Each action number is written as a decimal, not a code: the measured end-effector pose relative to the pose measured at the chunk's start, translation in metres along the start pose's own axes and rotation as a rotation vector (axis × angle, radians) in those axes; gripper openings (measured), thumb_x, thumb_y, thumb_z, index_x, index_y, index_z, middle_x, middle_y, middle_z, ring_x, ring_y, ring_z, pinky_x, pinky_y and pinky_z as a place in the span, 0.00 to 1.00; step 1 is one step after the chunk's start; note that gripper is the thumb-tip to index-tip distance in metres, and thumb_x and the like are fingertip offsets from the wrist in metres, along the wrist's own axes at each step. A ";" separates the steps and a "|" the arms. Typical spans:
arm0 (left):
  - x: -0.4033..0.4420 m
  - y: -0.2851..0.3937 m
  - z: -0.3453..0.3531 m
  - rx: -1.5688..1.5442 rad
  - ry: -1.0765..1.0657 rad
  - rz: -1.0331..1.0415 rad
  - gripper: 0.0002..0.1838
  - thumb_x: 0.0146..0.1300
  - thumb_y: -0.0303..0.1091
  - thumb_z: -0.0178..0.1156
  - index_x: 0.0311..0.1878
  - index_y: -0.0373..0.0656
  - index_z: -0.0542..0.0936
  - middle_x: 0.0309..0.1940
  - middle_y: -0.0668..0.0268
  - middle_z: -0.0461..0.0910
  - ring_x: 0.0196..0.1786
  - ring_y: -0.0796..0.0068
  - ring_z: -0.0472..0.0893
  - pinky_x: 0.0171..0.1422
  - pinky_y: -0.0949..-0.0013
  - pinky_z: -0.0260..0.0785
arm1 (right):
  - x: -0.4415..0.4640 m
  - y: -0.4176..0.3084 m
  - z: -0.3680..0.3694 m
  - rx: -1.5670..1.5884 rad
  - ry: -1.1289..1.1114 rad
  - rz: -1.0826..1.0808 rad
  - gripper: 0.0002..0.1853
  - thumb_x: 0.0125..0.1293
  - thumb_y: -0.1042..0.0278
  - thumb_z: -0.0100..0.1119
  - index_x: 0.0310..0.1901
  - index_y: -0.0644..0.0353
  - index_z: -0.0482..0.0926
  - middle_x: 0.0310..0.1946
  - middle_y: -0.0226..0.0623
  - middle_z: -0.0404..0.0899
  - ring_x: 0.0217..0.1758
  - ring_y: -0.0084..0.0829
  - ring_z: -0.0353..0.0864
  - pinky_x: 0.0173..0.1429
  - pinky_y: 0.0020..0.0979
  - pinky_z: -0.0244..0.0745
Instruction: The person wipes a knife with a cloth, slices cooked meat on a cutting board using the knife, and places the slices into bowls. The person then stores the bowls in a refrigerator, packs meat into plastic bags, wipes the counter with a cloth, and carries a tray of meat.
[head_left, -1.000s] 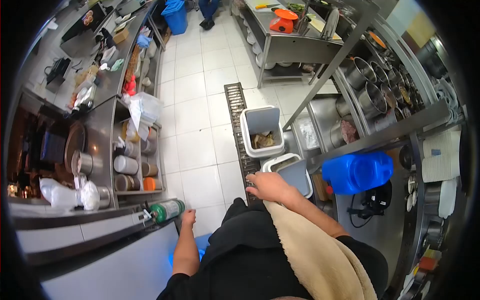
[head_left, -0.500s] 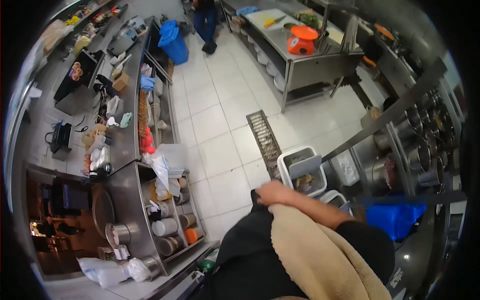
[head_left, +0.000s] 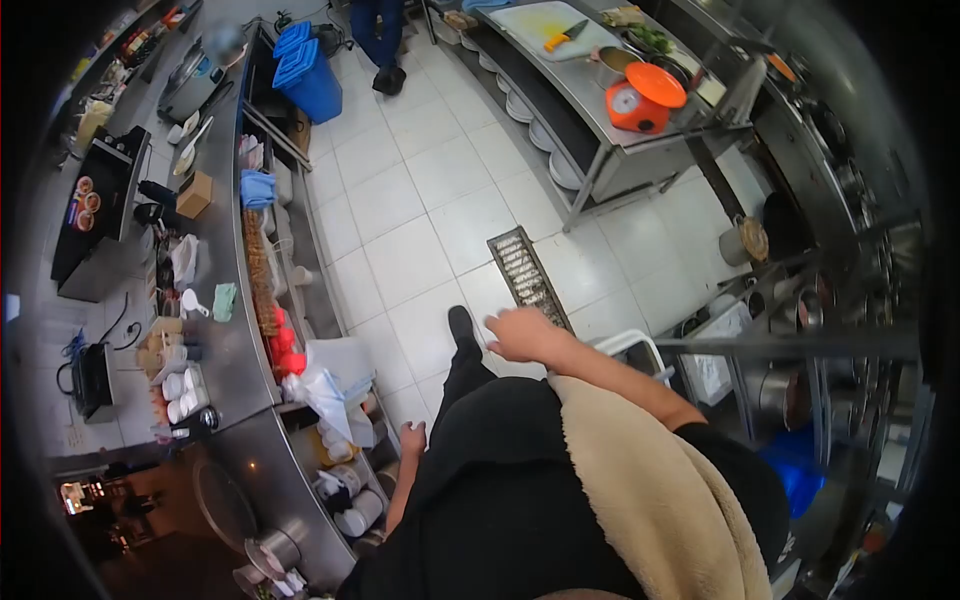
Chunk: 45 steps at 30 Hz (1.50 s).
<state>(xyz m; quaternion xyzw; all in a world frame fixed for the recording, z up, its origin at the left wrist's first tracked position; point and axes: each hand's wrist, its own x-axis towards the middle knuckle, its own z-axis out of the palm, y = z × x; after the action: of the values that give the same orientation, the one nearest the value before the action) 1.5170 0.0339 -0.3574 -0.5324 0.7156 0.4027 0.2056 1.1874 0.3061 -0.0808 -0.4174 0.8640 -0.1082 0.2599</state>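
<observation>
My right hand hangs in front of my body above the tiled floor, fingers loosely bent and a little apart, nothing seen in it. Low at my left side, my left hand has its fingers curled in, with no object showing. It is nearest to the shelves of white containers under the left counter. A beige towel lies over my right shoulder and down my front. Below my right forearm is a white-rimmed bin, mostly hidden by the arm.
A long steel counter runs along the left, with a plastic bag hanging at its edge. Ahead are a floor drain grate, blue bins and a person's legs. A steel table carries an orange scale; pot racks line the right.
The view has moved forward and turned. My right hand has swung out from my body, and my left hand and one shoe have come into sight. The white bin has passed mostly beneath my arm.
</observation>
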 end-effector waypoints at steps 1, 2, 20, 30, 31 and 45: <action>0.027 0.012 -0.003 0.037 0.034 0.021 0.40 0.63 0.51 0.68 0.70 0.32 0.71 0.42 0.50 0.85 0.48 0.60 0.86 0.45 0.55 0.79 | 0.011 0.014 0.007 0.012 -0.036 0.044 0.22 0.71 0.48 0.62 0.52 0.60 0.81 0.44 0.49 0.87 0.50 0.52 0.88 0.55 0.50 0.82; 0.055 0.023 -0.007 0.074 0.070 0.040 0.42 0.62 0.53 0.69 0.70 0.29 0.70 0.43 0.47 0.85 0.48 0.58 0.86 0.47 0.55 0.80 | 0.027 0.035 0.019 0.053 -0.111 0.063 0.22 0.70 0.48 0.62 0.51 0.60 0.81 0.44 0.49 0.87 0.51 0.52 0.87 0.55 0.50 0.82; 0.399 0.609 -0.117 0.024 0.242 0.495 0.45 0.61 0.42 0.69 0.74 0.24 0.64 0.69 0.33 0.71 0.73 0.37 0.72 0.78 0.51 0.65 | 0.240 0.276 -0.165 0.419 0.031 0.566 0.25 0.70 0.46 0.62 0.59 0.57 0.81 0.50 0.52 0.87 0.56 0.51 0.85 0.60 0.49 0.80; 0.401 0.772 -0.082 0.182 0.183 0.357 0.50 0.55 0.43 0.71 0.75 0.22 0.63 0.68 0.29 0.71 0.73 0.35 0.72 0.78 0.50 0.66 | 0.378 0.476 -0.358 0.240 0.233 0.571 0.24 0.71 0.49 0.61 0.58 0.61 0.81 0.51 0.52 0.85 0.57 0.55 0.84 0.59 0.51 0.78; 0.404 0.786 -0.081 0.157 0.181 0.323 0.50 0.55 0.43 0.71 0.75 0.22 0.63 0.68 0.29 0.71 0.73 0.35 0.72 0.78 0.50 0.67 | 0.389 0.484 -0.387 0.210 0.224 0.573 0.24 0.71 0.50 0.61 0.58 0.61 0.80 0.51 0.53 0.85 0.57 0.54 0.83 0.59 0.51 0.78; 0.657 1.061 -0.095 0.286 -0.161 0.279 0.43 0.61 0.45 0.70 0.75 0.33 0.68 0.66 0.36 0.75 0.60 0.44 0.83 0.59 0.53 0.81 | 0.701 0.560 -0.570 0.123 0.603 0.255 0.30 0.67 0.61 0.68 0.71 0.50 0.74 0.77 0.44 0.64 0.75 0.50 0.68 0.75 0.48 0.69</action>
<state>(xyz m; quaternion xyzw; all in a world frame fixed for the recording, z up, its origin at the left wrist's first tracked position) 0.3168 -0.3180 -0.3977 -0.3599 0.8135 0.3625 0.2779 0.1454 0.0960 -0.0794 -0.2387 0.9391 -0.2455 0.0286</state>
